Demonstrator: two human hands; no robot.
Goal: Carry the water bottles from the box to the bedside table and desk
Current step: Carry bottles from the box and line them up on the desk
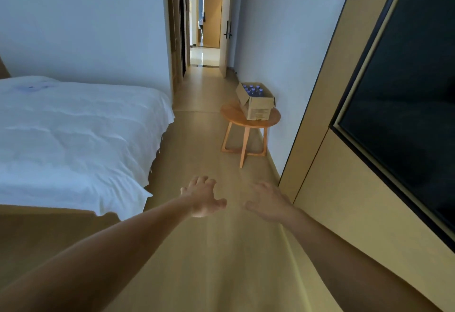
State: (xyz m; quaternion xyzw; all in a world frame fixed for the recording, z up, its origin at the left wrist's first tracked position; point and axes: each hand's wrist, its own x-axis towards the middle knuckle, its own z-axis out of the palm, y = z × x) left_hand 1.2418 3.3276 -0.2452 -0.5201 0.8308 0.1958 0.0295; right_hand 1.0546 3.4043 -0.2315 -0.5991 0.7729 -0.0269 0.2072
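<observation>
Left hand (203, 196) and right hand (267, 202) outstretched, fingers spread, holding nothing. Water bottles (253, 90) upright in the cardboard box (257, 106) on a round side table (248, 121), well ahead of both palms. Walk close first; then grasp one bottle per hand, mid-body.

A bed (73, 134) under a rumpled white cover fills the left side against a plain pale wall (86, 21), and a light wood floor (209, 250) runs past it into a narrow hallway (206, 72). By the right wall stands a small round wooden tabletop (230, 114) on angled legs; nearer, a large dark screen (406, 90) sits in a tan wall panel (320, 201). At the hallway's end an open door (224, 53) gives onto a warmly lit space.
</observation>
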